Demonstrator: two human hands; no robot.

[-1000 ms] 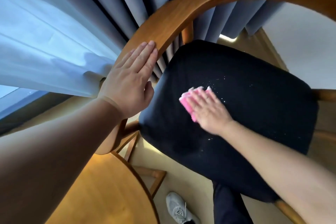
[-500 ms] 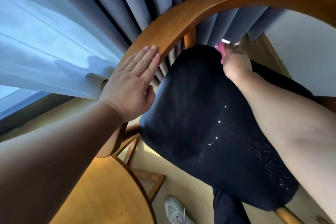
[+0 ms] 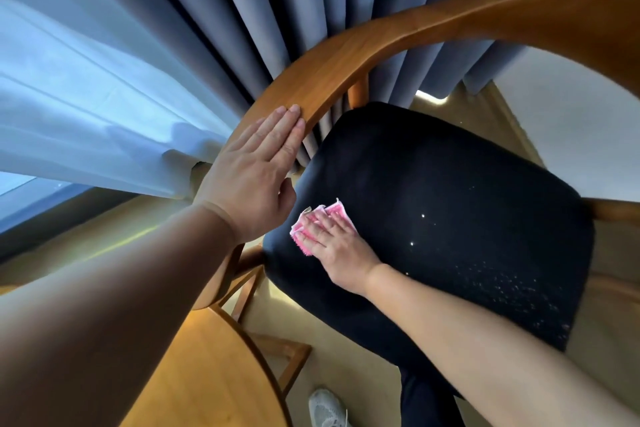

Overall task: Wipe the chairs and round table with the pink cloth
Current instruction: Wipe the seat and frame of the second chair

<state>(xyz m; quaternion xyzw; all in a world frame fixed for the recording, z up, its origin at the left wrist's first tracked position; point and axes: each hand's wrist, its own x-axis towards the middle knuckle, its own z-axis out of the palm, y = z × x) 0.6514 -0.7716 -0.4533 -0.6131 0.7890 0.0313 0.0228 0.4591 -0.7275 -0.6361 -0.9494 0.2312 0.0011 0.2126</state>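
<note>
- Two curtains fill the background: a sheer white curtain [image 3: 86, 97] on my left and pleated grey-blue drapes [image 3: 242, 10] behind the chair.
- Chair: its curved wooden back rail [image 3: 450, 21] arcs from my left hand up and over to the right. The black seat cushion [image 3: 450, 184] lies below it, and in the head view it runs longest from the upper left to the lower right.
- Round table [image 3: 207, 374]: only its edge shows, at the lower left, under my left forearm and just beside the chair's leg frame. I judge it not yet wiped, though most of its top is out of view.
- Left hand [image 3: 252, 177]: released, with straight fingers laid flat on the lower end of the back rail. It steadies the chair and grasps nothing.
- Right hand [image 3: 332, 239]: fingers spread flat, pressing the cloth onto the seat's left corner. It presses down without clenching.
- Pink cloth [image 3: 337, 211]: it sits under my right fingers, touching the cushion, with its fringe showing beyond the fingertips and the thumb side.
- Pale specks [image 3: 502, 288]: they are scattered over the seat's right, near part, well apart from the cloth and alongside my right forearm.
- Governing relation: the specked area lies right of the cloth, along the seat's long axis. My right hand is the nearer one, so I judge that the next stroke should sweep rightward.
</note>
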